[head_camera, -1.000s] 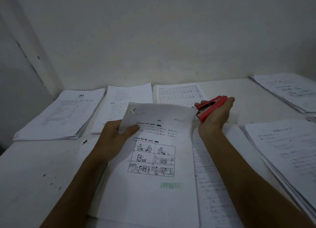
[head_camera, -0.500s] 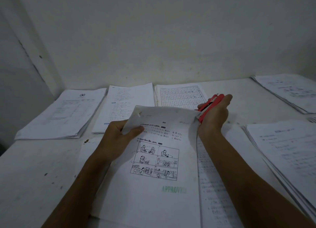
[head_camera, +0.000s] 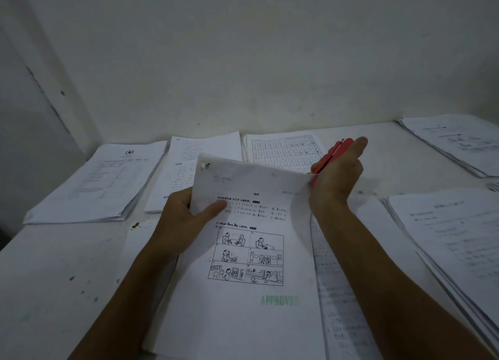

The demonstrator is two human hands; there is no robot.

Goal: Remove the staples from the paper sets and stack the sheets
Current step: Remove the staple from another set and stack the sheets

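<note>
My left hand grips the left edge of a paper set with cartoon panels and a green APPROVED stamp, thumb on top. The set's top end curls up off the table. A torn mark shows at its top left corner. My right hand holds a red staple remover at the set's top right corner, touching the paper edge. I cannot make out a staple there.
Paper stacks lie on the white table: a thick stack at far left, a second stack beside it, a grid sheet stack at the back, a stack at far right, another at near right. A text sheet lies under my right forearm.
My right hand with the red staple remover has turned and come in against the set's top right corner. My left hand has kept its hold on the set.
</note>
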